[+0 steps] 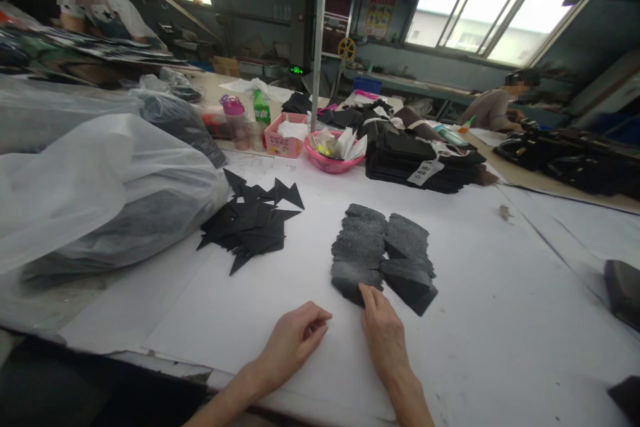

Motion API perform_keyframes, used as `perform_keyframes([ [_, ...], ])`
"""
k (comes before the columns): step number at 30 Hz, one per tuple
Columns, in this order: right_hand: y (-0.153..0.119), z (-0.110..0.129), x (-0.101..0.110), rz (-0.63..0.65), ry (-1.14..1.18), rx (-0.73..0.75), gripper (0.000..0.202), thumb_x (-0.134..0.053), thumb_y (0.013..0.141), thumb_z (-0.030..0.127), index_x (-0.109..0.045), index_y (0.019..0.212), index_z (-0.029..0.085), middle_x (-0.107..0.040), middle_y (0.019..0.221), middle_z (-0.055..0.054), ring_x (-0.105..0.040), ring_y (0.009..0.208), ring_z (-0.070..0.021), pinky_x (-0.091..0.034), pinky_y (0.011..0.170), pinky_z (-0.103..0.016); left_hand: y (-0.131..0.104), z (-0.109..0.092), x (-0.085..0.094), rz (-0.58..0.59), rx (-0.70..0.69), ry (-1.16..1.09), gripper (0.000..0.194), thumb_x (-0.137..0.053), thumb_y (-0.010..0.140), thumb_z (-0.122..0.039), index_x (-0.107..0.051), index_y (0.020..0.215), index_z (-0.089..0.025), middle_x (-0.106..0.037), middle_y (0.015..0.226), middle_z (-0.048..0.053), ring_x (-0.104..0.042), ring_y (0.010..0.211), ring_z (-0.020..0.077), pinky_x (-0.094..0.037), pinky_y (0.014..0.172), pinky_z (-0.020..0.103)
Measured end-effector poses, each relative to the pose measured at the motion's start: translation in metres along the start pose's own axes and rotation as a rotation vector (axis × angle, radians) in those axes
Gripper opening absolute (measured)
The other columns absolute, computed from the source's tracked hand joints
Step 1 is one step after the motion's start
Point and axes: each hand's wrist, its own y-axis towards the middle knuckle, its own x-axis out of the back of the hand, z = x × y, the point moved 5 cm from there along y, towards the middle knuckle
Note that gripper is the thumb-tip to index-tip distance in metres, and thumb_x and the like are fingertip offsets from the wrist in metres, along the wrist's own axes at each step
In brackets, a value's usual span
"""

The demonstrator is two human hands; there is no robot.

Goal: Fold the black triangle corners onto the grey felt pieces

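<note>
Two columns of overlapping dark grey pieces (359, 240) lie on the white-covered table (480, 347). My right hand (383, 327) touches the near edge of the left column with its fingertips; its fingers are close together, and whether they pinch a piece is hard to make out. My left hand (300, 337) rests to the left of it, apart from the pieces, with fingers curled together and nothing visible in them. At the near end of the right column, a black piece (413, 287) sticks out at an angle. A loose pile of black pointed pieces (250, 220) lies farther left.
Clear plastic bags (125, 193) bulge at the left. Behind the pieces stand a pink basket (334, 163), a pink box (284, 140), a bottle (235, 123) and a black stack (420, 160). Two people sit farther back, left and right.
</note>
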Motion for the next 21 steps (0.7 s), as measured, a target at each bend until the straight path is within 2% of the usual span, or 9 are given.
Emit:
perform_keyframes([
  [4, -0.005, -0.012, 0.003, 0.050, 0.098, 0.023, 0.035, -0.042, 0.090, 0.006, -0.056, 0.119, 0.021, -0.064, 0.116, -0.004, -0.063, 0.106, -0.0147, -0.052, 0.087, -0.024, 0.004, -0.005, -0.006, 0.000, -0.057, 0.094, 0.017, -0.050, 0.092, -0.020, -0.063, 0.103, -0.020, -0.062, 0.089, 0.001, -0.058, 0.072, 0.0122, -0.045, 0.066, 0.022],
  [8, -0.004, -0.017, 0.005, 0.067, 0.240, -0.041, 0.021, -0.046, 0.094, 0.018, -0.061, 0.108, 0.023, -0.066, 0.115, -0.003, -0.063, 0.106, -0.0157, -0.050, 0.089, -0.026, 0.008, -0.013, -0.011, 0.018, -0.168, 0.215, 0.019, -0.050, 0.091, -0.015, -0.063, 0.103, -0.021, -0.061, 0.092, 0.002, -0.058, 0.073, 0.0125, -0.046, 0.067, 0.023],
  [12, 0.000, -0.017, 0.009, 0.049, 0.282, -0.135, 0.020, -0.044, 0.096, 0.026, -0.062, 0.107, 0.023, -0.068, 0.102, -0.002, -0.066, 0.091, -0.0153, -0.049, 0.076, -0.026, 0.013, -0.020, -0.021, 0.012, -0.325, 0.361, 0.022, -0.049, 0.092, -0.011, -0.061, 0.107, -0.020, -0.063, 0.100, 0.004, -0.061, 0.088, 0.0165, -0.051, 0.077, 0.026],
  [18, 0.003, -0.022, 0.008, 0.023, 0.359, -0.236, 0.021, -0.046, 0.096, 0.033, -0.063, 0.100, 0.022, -0.068, 0.095, -0.001, -0.066, 0.085, -0.0147, -0.045, 0.074, -0.025, 0.023, -0.024, -0.045, -0.151, -0.682, 0.791, 0.028, -0.046, 0.095, -0.011, -0.058, 0.121, -0.011, -0.060, 0.128, 0.010, -0.054, 0.119, 0.0243, -0.045, 0.103, 0.038],
  [21, 0.003, -0.025, 0.005, 0.021, 0.407, -0.277, 0.022, -0.046, 0.094, 0.035, -0.064, 0.097, 0.023, -0.069, 0.093, -0.001, -0.065, 0.083, -0.0151, -0.044, 0.075, -0.026, 0.031, -0.017, -0.057, -0.159, -0.670, 0.907, 0.030, -0.048, 0.096, -0.018, -0.056, 0.124, -0.010, -0.061, 0.128, 0.010, -0.055, 0.118, 0.0238, -0.044, 0.102, 0.036],
])
